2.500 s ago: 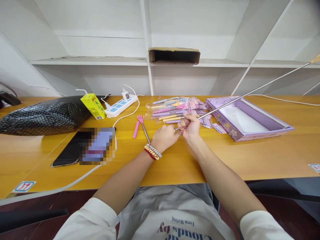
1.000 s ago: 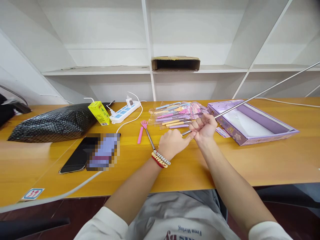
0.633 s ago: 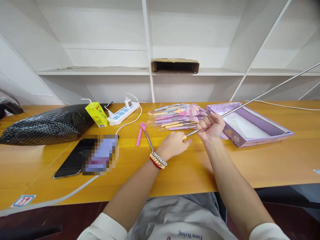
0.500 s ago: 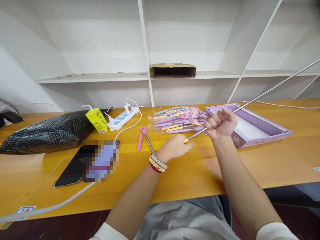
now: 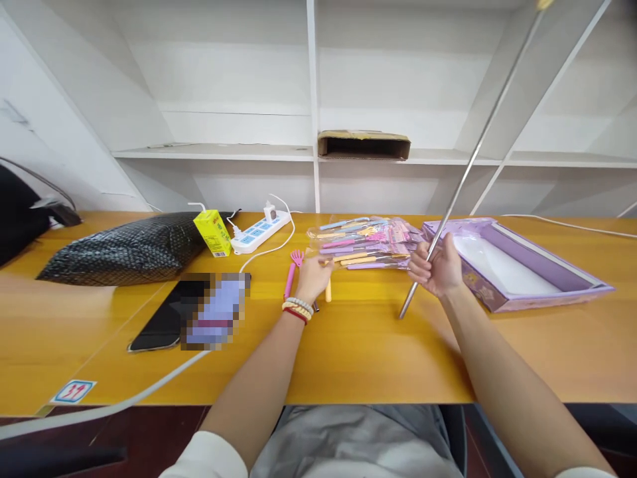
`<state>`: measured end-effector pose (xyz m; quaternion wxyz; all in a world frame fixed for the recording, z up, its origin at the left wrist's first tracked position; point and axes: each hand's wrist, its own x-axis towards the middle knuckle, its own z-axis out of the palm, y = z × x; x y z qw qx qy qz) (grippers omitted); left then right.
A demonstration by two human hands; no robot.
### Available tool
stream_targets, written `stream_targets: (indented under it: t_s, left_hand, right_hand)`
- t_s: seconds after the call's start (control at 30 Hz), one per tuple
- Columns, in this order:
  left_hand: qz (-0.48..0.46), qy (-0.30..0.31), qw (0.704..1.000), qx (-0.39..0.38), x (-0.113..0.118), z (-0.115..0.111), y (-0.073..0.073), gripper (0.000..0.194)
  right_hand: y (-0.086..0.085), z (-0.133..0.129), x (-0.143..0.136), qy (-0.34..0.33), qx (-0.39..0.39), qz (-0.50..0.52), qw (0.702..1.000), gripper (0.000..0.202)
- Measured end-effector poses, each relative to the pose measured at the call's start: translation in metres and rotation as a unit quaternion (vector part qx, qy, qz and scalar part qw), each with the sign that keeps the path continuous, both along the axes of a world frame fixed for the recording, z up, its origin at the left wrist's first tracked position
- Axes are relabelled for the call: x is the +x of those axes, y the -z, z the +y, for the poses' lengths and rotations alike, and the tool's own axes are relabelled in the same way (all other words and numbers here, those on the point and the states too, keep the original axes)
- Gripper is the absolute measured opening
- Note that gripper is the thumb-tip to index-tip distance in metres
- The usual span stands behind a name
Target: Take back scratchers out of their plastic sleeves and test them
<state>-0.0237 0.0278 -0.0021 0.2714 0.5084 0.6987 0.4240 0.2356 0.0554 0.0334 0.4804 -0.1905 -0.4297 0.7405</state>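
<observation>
White shelving (image 5: 239,153) backs the table (image 5: 373,365). In the head view, the right hand (image 5: 440,269) has its grip wrapped round a slanted metal rod (image 5: 472,159) beside the purple box (image 5: 542,300); the left hand (image 5: 313,275) meets a yellow handle (image 5: 328,290) — whether gripping, I cannot tell.

The rod (image 5: 464,174) is smooth, shiny metal. Left of the rod, a yellow handle (image 5: 328,292) looks like smooth plastic, packets (image 5: 398,232) like clear, glossy film; farther left, the power strip (image 5: 256,232) is plastic, the bag (image 5: 129,252) glossy, bumpy plastic. Right of the rod, the box (image 5: 537,302) resembles printed card; below, the tabletop (image 5: 368,358), glossy wood.
</observation>
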Motion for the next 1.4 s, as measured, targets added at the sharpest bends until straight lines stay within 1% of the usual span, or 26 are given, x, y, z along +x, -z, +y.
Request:
stream_targets:
  t_s: [0.03, 0.07, 0.1, 0.13, 0.2, 0.27, 0.33, 0.37, 0.43, 0.47, 0.5, 0.57, 0.63, 0.67, 0.73, 0.8, 0.9, 0.97, 1.0, 1.07, 1.13, 1.2, 1.3, 1.4]
  left_hand:
    - [0.079, -0.009, 0.997, 0.012, 0.002, -0.002, 0.001, 0.028]
    - [0.165, -0.012, 0.986, 0.016, 0.003, -0.004, 0.003, 0.03]
    - [0.245, -0.009, 0.97, 0.01, 0.005, -0.006, 0.004, 0.032]
    - [0.306, -0.004, 0.952, -0.005, 0.007, -0.007, 0.006, 0.032]
    - [0.365, 0.014, 0.93, -0.042, 0.01, -0.008, 0.008, 0.03]
    - [0.389, 0.024, 0.919, -0.059, 0.012, -0.007, 0.01, 0.029]
    - [0.392, 0.022, 0.919, -0.045, 0.012, -0.007, 0.008, 0.031]
    - [0.384, 0.019, 0.923, -0.026, 0.012, -0.007, 0.007, 0.031]
    - [0.347, 0.03, 0.937, 0.036, 0.014, -0.01, 0.001, 0.035]
    - [0.321, 0.05, 0.943, 0.074, 0.016, -0.012, -0.003, 0.038]
    - [0.291, 0.084, 0.947, 0.11, 0.02, -0.016, -0.007, 0.04]
    - [0.238, 0.181, 0.942, 0.154, 0.028, -0.024, -0.013, 0.042]
    - [0.205, 0.287, 0.924, 0.15, 0.039, -0.032, -0.016, 0.04]
    - [0.199, 0.326, 0.914, 0.135, 0.044, -0.035, -0.015, 0.039]
    - [0.204, 0.367, 0.902, 0.105, 0.053, -0.04, -0.012, 0.039]
    - [0.209, 0.377, 0.898, 0.091, 0.058, -0.04, -0.008, 0.039]
    - [0.201, 0.375, 0.901, 0.088, 0.057, -0.038, -0.005, 0.039]
    - [0.222, 0.345, 0.908, 0.089, 0.055, -0.037, -0.006, 0.038]
    - [0.247, 0.32, 0.91, 0.09, 0.053, -0.037, -0.008, 0.038]
    - [0.31, 0.262, 0.909, 0.094, 0.05, -0.037, -0.013, 0.038]
    - [0.362, 0.213, 0.903, 0.092, 0.048, -0.037, -0.018, 0.037]
    - [0.39, 0.18, 0.899, 0.081, 0.044, -0.038, -0.024, 0.038]
    - [0.401, 0.141, 0.902, 0.072, 0.034, -0.036, -0.03, 0.048]
    - [0.412, 0.095, 0.904, 0.064, 0.017, -0.029, -0.031, 0.059]
  right_hand:
    - [0.004, -0.003, -0.006, -0.014, 0.002, -0.007, 1.0, 0.052]
    - [0.008, -0.007, -0.011, -0.021, 0.001, -0.013, 1.0, 0.051]
    - [0.011, -0.01, -0.016, -0.021, 0.0, -0.016, 1.0, 0.049]
    - [0.013, -0.012, -0.02, -0.015, -0.001, -0.019, 1.0, 0.048]
    - [0.017, -0.016, -0.027, 0.007, 0.001, -0.028, 1.0, 0.046]
    - [0.02, -0.018, -0.033, 0.031, 0.009, -0.043, 0.999, 0.045]
    - [0.023, -0.018, -0.036, 0.055, 0.021, -0.061, 0.996, 0.045]
    - [0.025, -0.018, -0.037, 0.067, 0.028, -0.068, 0.995, 0.044]
    - [0.027, -0.017, -0.039, 0.09, 0.047, -0.074, 0.992, 0.044]
    - [0.027, -0.016, -0.039, 0.097, 0.056, -0.076, 0.991, 0.044]
    - [0.028, -0.016, -0.039, 0.1, 0.065, -0.078, 0.99, 0.044]
    - [0.03, -0.014, -0.038, 0.1, 0.084, -0.09, 0.987, 0.044]
    - [0.033, -0.013, -0.038, 0.096, 0.103, -0.114, 0.983, 0.044]
    - [0.035, -0.012, -0.038, 0.093, 0.114, -0.126, 0.981, 0.044]
    - [0.038, -0.011, -0.038, 0.091, 0.129, -0.146, 0.977, 0.044]
    - [0.041, -0.009, -0.038, 0.091, 0.138, -0.16, 0.973, 0.044]
    - [0.036, -0.007, -0.032, 0.081, 0.144, -0.165, 0.972, 0.043]
    - [0.028, -0.004, -0.022, 0.093, 0.136, -0.129, 0.978, 0.043]
    - [0.023, -0.002, -0.015, 0.116, 0.127, -0.097, 0.98, 0.043]
    - [0.014, 0.003, 0.002, 0.191, 0.106, -0.018, 0.976, 0.044]
    - [0.008, 0.009, 0.022, 0.276, 0.079, 0.055, 0.956, 0.045]
    - [0.007, 0.015, 0.039, 0.345, 0.041, 0.101, 0.932, 0.047]
    - [0.011, 0.022, 0.055, 0.404, -0.014, 0.122, 0.906, 0.051]
    - [0.016, 0.027, 0.062, 0.441, -0.035, 0.13, 0.888, 0.049]
